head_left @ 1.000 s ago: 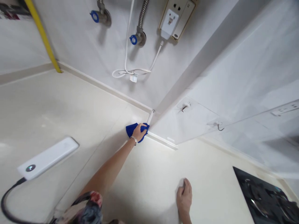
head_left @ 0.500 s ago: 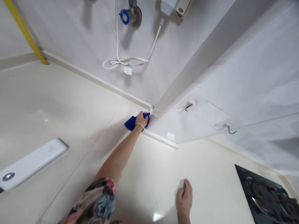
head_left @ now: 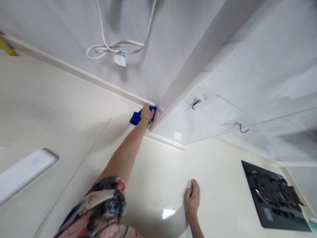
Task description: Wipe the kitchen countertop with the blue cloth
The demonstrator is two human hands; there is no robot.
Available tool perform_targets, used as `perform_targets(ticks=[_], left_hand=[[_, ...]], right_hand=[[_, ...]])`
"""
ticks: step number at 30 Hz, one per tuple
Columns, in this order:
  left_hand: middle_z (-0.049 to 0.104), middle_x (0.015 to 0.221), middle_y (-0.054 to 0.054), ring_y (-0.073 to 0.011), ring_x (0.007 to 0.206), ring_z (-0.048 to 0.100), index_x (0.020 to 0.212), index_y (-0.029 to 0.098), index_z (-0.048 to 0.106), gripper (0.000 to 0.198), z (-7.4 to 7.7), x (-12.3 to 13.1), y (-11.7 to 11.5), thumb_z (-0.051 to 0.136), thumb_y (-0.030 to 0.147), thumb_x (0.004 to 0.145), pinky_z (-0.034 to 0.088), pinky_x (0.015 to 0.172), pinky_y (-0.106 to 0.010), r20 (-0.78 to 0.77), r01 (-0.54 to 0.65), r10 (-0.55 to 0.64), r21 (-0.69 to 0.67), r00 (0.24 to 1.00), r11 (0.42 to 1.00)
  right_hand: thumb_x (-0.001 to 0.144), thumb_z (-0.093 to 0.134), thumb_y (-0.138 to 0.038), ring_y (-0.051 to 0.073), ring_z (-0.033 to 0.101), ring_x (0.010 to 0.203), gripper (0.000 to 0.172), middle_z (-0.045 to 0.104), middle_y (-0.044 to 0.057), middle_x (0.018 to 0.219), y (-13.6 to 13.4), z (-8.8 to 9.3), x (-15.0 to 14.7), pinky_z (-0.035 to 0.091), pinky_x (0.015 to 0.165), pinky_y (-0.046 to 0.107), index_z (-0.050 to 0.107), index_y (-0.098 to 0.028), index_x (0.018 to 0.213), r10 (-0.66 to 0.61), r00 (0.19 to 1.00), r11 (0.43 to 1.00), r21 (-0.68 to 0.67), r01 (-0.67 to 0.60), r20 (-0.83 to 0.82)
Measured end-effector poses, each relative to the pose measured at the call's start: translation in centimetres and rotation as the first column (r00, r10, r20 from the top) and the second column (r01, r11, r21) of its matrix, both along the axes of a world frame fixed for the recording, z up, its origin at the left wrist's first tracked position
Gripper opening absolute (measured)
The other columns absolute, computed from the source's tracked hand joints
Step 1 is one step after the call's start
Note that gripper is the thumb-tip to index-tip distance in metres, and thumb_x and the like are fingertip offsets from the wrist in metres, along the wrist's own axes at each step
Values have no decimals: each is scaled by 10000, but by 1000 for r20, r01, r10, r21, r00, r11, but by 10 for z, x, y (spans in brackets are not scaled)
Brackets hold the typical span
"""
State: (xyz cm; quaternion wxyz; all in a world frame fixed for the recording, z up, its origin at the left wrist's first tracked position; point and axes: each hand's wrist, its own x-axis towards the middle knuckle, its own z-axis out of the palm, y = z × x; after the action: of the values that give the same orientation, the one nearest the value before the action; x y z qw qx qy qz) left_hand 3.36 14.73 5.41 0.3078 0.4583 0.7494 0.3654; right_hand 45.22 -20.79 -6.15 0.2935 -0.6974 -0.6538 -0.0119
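Clutching blue cloth (head_left: 135,118): left hand (head_left: 147,112); right hand (head_left: 192,199) unclenched on counter (head_left: 158,175); cable tag (head_left: 120,59) print too small to read

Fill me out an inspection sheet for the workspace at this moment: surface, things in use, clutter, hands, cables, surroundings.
Surface: pale, glossy counter with a seam line and a bright reflection.
Things in use: blue cloth, bunched at the foot of the wall.
Clutter: white slab-shaped device lying on the counter, cut off by the left edge of the picture.
Hands: left hand grips the cloth; right hand rests on the counter, fingers slightly curved, no object seen in it.
Cables: white cord, looped and tied, with a tag; its ends are out of view.
Surroundings: black cooktop at right, hooks on the wall, yellow pipe at far left.
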Motion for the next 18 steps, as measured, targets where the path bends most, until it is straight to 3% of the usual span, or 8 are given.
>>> perform_targets(ticks=[9, 13, 18], left_hand=[[590, 1241, -83, -254, 1154, 603, 1189, 262, 652, 307, -22, -5, -73, 575, 172, 906, 501, 1007, -380, -101, 167, -152, 160, 983, 973], [586, 1234, -85, -252, 1153, 609, 1168, 249, 656, 306, -25, -2, -110, 569, 151, 891, 501, 1018, -379, -132, 159, -139, 159, 981, 974], [579, 1256, -95, -247, 1144, 610, 1188, 238, 645, 300, -18, 7, -151, 548, 168, 913, 506, 1001, -366, -180, 100, -75, 136, 981, 986]], right_hand=[[1013, 348, -331, 331, 535, 1340, 510, 567, 245, 1414, 3, -1, -1, 468, 1108, 572, 539, -85, 1417, 18, 1000, 998, 55, -19, 16], [1003, 348, -318, 334, 534, 1341, 512, 569, 247, 1413, 5, -4, -1, 469, 1108, 587, 542, -79, 1412, 25, 999, 998, 57, -26, 24], [1000, 340, -301, 324, 552, 1317, 502, 583, 256, 1384, 8, -6, -3, 482, 1097, 571, 553, -64, 1388, 40, 999, 994, 102, -43, 30]])
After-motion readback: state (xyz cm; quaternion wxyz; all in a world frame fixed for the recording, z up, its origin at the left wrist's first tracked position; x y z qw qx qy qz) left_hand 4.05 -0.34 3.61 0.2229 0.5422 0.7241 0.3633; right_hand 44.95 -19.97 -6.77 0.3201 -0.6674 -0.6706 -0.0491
